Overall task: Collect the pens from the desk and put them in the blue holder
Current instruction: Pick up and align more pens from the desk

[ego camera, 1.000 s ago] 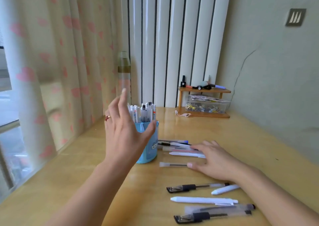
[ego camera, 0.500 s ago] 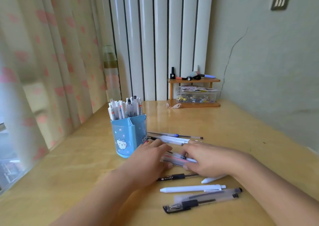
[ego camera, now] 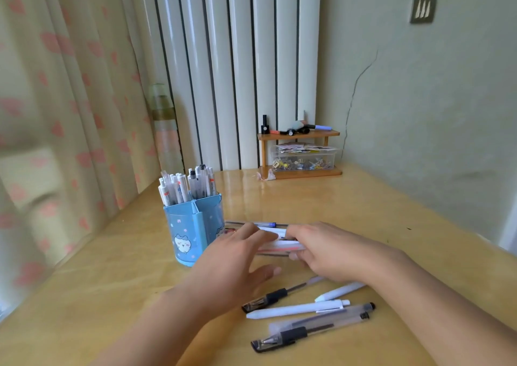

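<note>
Gathering a small bunch of pens (ego camera: 279,245) between both hands, we have our right fingers (ego camera: 296,255) curled around one end of it, while the left fingers (ego camera: 251,234) lie flat and spread over the other end, pressing more than gripping. The right hand (ego camera: 330,253) looks closed on the bunch; the left hand (ego camera: 235,259) is open, palm down.

We judge these pens light, stiff and smooth-barrelled, so they should roll and slip against each other. Taking the bunch near the middle, pinched from both sides, would likely keep it from fanning out. They are plastic and not fragile.

More pens lie loose nearer us: a black-gripped pen (ego camera: 268,300), a white pen (ego camera: 299,309), another white one (ego camera: 340,291) and two clear capped pens (ego camera: 310,329). A few thin ones rest beyond our hands, near the holder.

The blue holder (ego camera: 193,226) stands upright just left of the hands, its back compartments already packed with pens, its front compartment seemingly free.

The tabletop (ego camera: 112,295) is glossy yellow wood, probably slick. A small wooden shelf (ego camera: 299,135) with a clear box (ego camera: 305,160) stands at the far edge, before white ribbed panels (ego camera: 237,58). A curtain (ego camera: 56,86) hangs at left, and a cracked greenish wall (ego camera: 419,100) rises at right.
</note>
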